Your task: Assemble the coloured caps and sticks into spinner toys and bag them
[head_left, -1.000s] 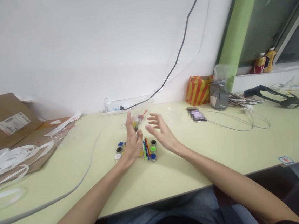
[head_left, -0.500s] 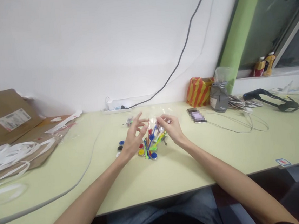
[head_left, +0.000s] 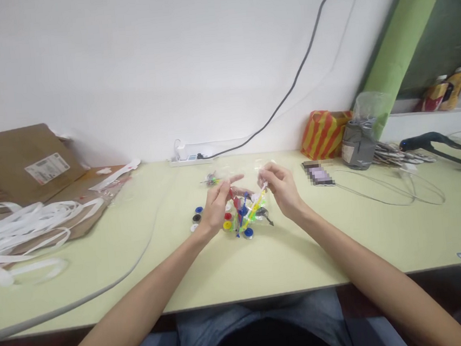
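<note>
A small heap of coloured plastic parts (head_left: pixel 254 209), with thin sticks and round discs, lies in front of me, partly within clear crinkled plastic. My left hand (head_left: pixel 217 204) is at the heap's left side, fingers stretched toward the right over the plastic; whether its thumb touches the plastic is unclear. At the upper right of the heap, my right hand (head_left: pixel 281 190) pinches a thin white plastic piece (head_left: pixel 265 184), with a yellow stick (head_left: pixel 254 206) just below. Loose blue (head_left: pixel 199 210), black and white discs rest beside my left wrist.
Behind the hands lies a small multicoloured part (head_left: pixel 211 179); a power strip (head_left: pixel 192 160) sits by the wall. Cardboard (head_left: pixel 18 166) and white straps (head_left: pixel 35 224) are at left. A phone (head_left: pixel 318 174), striped bag (head_left: pixel 324 134) and grey bag (head_left: pixel 358 144) stand right. A cable (head_left: pixel 133 266) crosses the left side.
The view has swung left, shifting everything rightward. My left fingers have gone from spread and raised to stretched across the plastic. My right hand has moved slightly away from the left one.
</note>
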`<state>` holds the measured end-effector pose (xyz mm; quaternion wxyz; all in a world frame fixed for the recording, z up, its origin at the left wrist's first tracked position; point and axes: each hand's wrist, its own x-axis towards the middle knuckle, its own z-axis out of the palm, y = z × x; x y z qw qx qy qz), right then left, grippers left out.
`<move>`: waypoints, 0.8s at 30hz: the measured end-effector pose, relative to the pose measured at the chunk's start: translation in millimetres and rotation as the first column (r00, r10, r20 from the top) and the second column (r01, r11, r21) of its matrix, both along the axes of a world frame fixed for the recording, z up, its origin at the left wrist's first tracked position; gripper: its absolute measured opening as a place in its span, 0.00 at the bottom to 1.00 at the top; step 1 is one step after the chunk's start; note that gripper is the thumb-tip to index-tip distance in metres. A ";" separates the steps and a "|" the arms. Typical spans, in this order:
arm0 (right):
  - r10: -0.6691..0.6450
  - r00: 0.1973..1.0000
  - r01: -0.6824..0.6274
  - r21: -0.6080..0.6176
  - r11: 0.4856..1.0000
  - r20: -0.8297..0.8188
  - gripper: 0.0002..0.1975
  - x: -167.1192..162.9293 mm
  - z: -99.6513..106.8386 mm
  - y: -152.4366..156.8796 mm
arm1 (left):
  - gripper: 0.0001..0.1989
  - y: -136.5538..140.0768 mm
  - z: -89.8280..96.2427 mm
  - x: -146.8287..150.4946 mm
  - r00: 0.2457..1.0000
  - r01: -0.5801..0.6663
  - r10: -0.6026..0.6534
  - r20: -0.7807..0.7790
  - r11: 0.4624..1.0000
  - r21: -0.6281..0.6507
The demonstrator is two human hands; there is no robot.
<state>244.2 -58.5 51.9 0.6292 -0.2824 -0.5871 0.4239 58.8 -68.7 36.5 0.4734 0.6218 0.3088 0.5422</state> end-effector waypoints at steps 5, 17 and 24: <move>0.044 0.999 -0.046 -0.075 0.996 -0.032 0.09 0.7 3.6 -2.2 | 0.26 0.5 1.0 1.7 0.994 0.043 -0.038 0.099 0.998 -0.045; 0.090 0.996 -0.091 -0.009 0.996 -0.014 0.14 2.6 8.2 -7.5 | 0.24 -5.1 13.1 1.4 0.985 0.064 -0.032 0.172 0.981 -0.183; 0.073 0.971 -0.057 -0.076 0.996 0.228 0.16 1.8 -4.5 5.5 | 0.30 -0.9 6.1 6.4 0.962 0.038 -0.009 0.271 0.994 -0.102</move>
